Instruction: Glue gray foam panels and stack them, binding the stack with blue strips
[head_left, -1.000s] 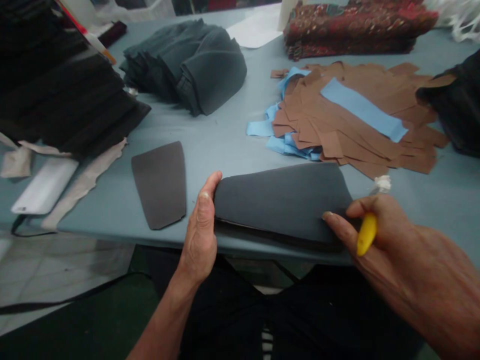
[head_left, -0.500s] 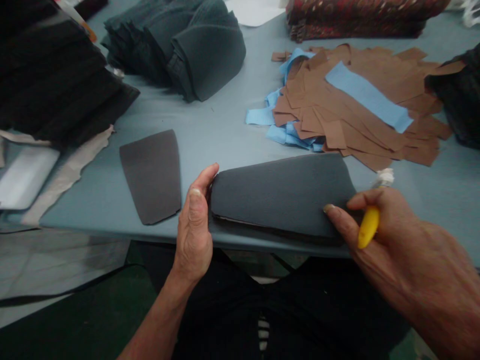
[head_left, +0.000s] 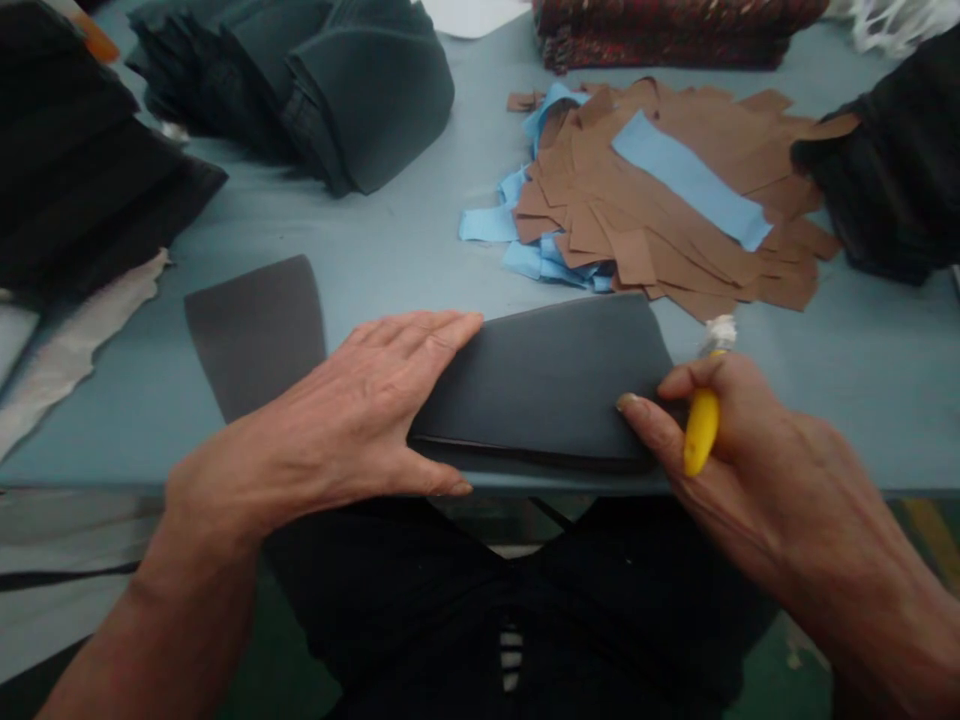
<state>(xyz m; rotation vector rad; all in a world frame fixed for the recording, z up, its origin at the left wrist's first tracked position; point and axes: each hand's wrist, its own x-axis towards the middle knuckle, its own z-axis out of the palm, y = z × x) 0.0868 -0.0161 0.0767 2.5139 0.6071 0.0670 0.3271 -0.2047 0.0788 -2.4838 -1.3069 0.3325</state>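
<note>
A stack of dark grey, tapered flat pieces [head_left: 547, 385] lies along the table's front edge, its layers showing at the near side. My left hand [head_left: 337, 410] is open over the stack's left end, fingers stretched along the top and far edge, thumb apart at the near side. At the right end, my right hand [head_left: 750, 450] has its thumb on the top piece and a fingertip at the edge. Between its fingers it also holds a yellow-handled brush [head_left: 703, 430] with a whitish clotted tip. A single dark tapered piece [head_left: 259, 320] lies left, partly behind my left hand.
Brown and light blue strips [head_left: 675, 210] are heaped beyond the stack. Folded dark green cloth [head_left: 367, 100] lies at the back, with black layered pieces [head_left: 75, 150] to the left and a black pile [head_left: 892, 180] to the right. A patterned red bundle [head_left: 675, 35] sits farther back.
My left hand has turned from upright against the stack's left end to lying over it with fingers stretched out. My right hand keeps its hold; the view has shifted slightly right.
</note>
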